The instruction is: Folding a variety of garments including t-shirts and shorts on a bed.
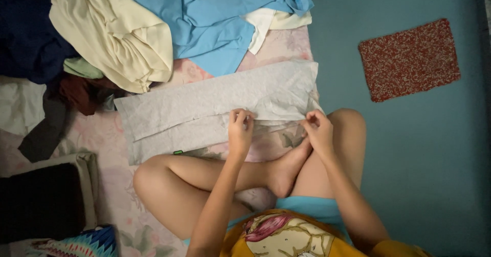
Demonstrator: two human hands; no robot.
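Crossed legs [204,185] nearest; grey cloth [215,103] at twelve o'clock is pinched closed by left hand [239,133] and right hand [318,130] fingers mid-fold; aligned edges are needed next

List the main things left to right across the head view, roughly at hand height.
Dark grey cloth → grey garment → left hand → right hand → red speckled mat.

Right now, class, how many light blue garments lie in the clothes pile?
1 that can be told: a light blue garment spread at the top, beside the cream garment. More may be hidden under the pile.
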